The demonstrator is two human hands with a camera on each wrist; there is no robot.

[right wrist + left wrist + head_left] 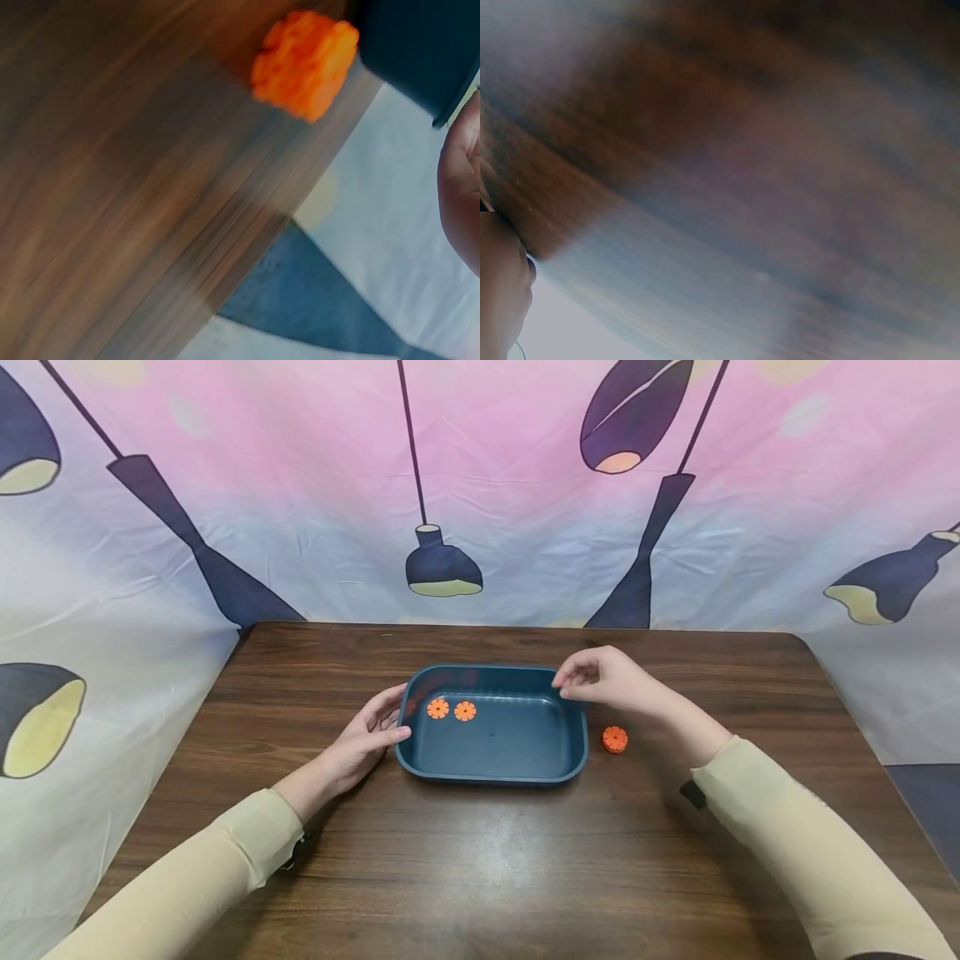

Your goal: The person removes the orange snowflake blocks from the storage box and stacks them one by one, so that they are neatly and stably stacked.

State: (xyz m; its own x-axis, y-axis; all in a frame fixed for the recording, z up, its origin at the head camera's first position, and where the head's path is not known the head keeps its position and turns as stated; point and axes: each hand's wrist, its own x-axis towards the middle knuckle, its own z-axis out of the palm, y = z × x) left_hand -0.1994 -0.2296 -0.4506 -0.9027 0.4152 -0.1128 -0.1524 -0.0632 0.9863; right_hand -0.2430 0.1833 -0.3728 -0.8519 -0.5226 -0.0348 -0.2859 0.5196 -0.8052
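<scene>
A dark teal plastic tray with rounded corners rests on the table. Inside it, towards the left, lie two orange notched discs, one left and one right. My left hand grips the tray's left end, thumb over the rim and fingers along the outer wall. Above the tray's far right corner is my right hand, fingers bent and thumb close to them; whether something is between the fingertips cannot be made out. Just right of the tray stands a short stack of orange notched discs, seen blurred and larger in the right wrist view.
The brown wood-grain table extends around the tray. Behind its far edge hangs a cloth backdrop printed with dark lamps. The left wrist view shows mostly blurred tabletop.
</scene>
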